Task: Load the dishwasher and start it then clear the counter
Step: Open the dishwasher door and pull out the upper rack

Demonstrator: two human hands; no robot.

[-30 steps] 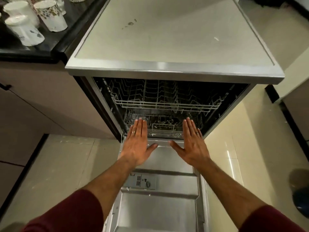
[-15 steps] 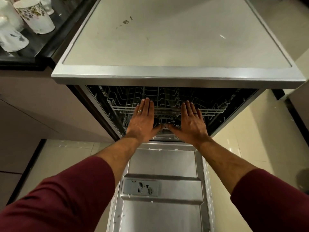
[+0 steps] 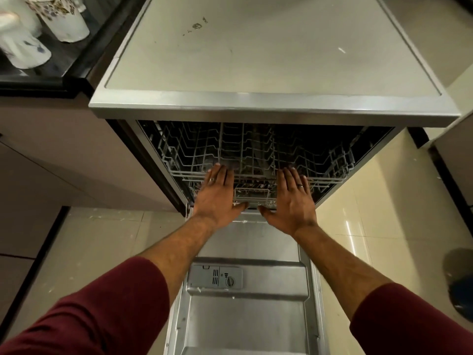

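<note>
While the dishwasher [image 3: 271, 103] sits with its door [image 3: 245, 303] dropped flat over pale floor tiles [image 3: 384, 226], I've got my left hand [image 3: 217, 198] and right hand [image 3: 294, 201] spread flat, holding nothing, at the wire rack [image 3: 256, 160]. Mugs [image 3: 61, 19] stand on the dark counter [image 3: 64, 80] to the left.

Dishwasher [image 3: 271, 60]: steel-edged box with a pale flat top, beside the dark bench [image 3: 76, 60].
Door [image 3: 245, 316]: fully dropped — bare metal inner face up, grey detergent box [image 3: 215, 276] set in it.
Upper rack [image 3: 256, 152]: grey wire, inside the opening, no dishes in it.
Cups [image 3: 64, 19]: white, flower-printed — standing on the bench at the far left.
</note>
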